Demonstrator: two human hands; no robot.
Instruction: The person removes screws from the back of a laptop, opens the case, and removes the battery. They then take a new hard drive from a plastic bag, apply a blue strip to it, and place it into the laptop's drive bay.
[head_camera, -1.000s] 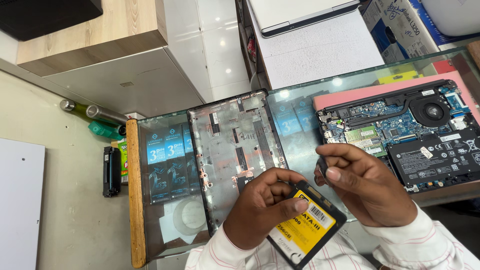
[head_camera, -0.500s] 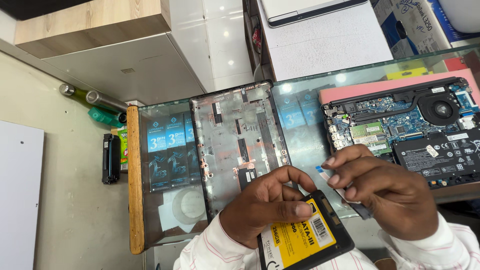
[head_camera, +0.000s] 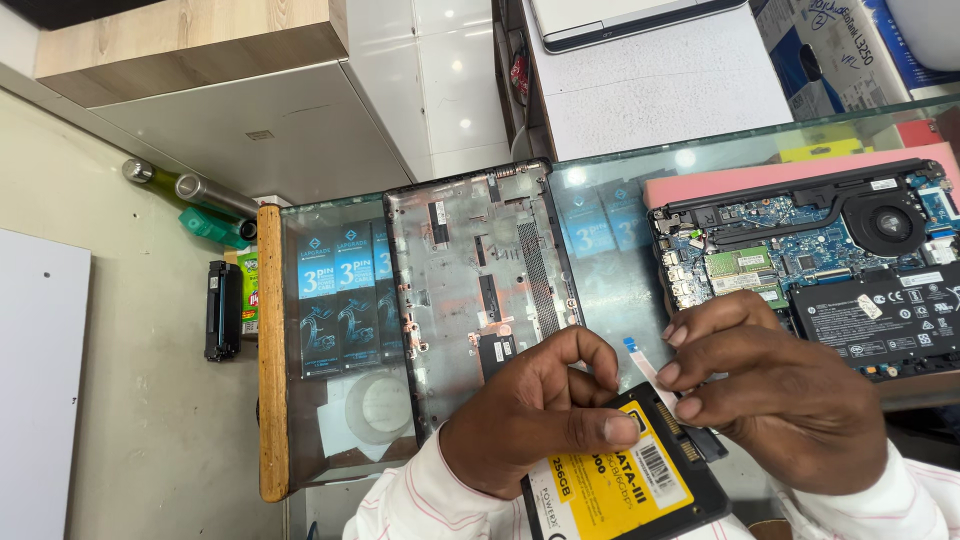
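Item 1, glass table (head_camera: 610, 290): carries all parts; a wooden strip runs down its left edge. No change across the last second.

Item 2, opened laptop base (head_camera: 810, 270): at the table's right edge, resting on a pink pad, with board, fan and black battery exposed. Position unchanged.

Item 3, grey bottom cover (head_camera: 475, 280): inner side up, mid-table, to the left of the laptop base. Unchanged.

Item 4, black solid-state drive with yellow label (head_camera: 625, 480): at the near edge, held above the table and not resting on it. Over the last second it has turned slightly, so the connector edge now points toward the right hand.

Item 5, left hand (head_camera: 530, 410): closed on the drive, thumb pressed on the label face, fingers curled over the far edge.

Item 6, right hand (head_camera: 790, 400): fingertips pinched together on a thin white ribbon cable with a blue tip (head_camera: 645, 365). A second ago they were at the drive's corner, with no cable visible. A small black connector piece (head_camera: 700, 440) sits at the drive's edge beneath these fingers.

Assessment: work has probably shifted from handling the drive alone to its cable connection.
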